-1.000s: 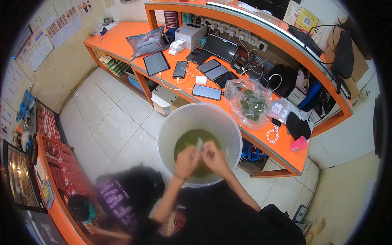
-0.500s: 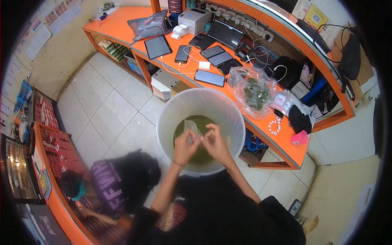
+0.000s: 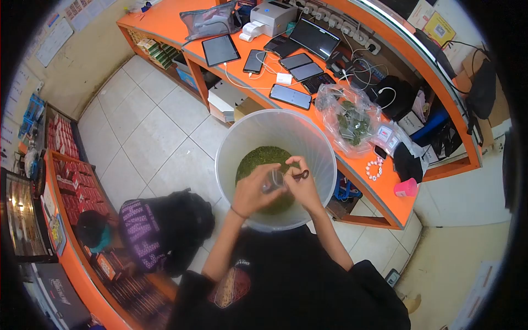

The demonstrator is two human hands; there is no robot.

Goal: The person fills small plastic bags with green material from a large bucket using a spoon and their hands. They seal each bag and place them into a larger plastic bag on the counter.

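Both of my hands are over a large translucent plastic tub (image 3: 221, 148) that holds a layer of finely chopped green leaves (image 3: 258, 157). My left hand (image 3: 252, 190) is closed round a small clear plastic bag (image 3: 272, 180), whose mouth looks spread apart. Close beside it, my right hand (image 3: 301, 190) grips a dark brown utensil (image 3: 301, 175) by its handle, which ends in a ring. The utensil's other end is hidden by the hand and the bag, so its kind cannot be made out.
On the orange counter (image 3: 404, 206) lie phones, a tablet (image 3: 220, 50), a label printer (image 3: 272, 17), a clear bag of green leaves (image 3: 355, 124), a bead bracelet (image 3: 374, 169) and a pink cup (image 3: 406, 188). At left, another person (image 3: 165, 231) crouches by shelves of boxes.
The dark brown utensil now shows in my right hand. The small bag in my left hand has gone from flat to spread apart. The view has shifted slightly.
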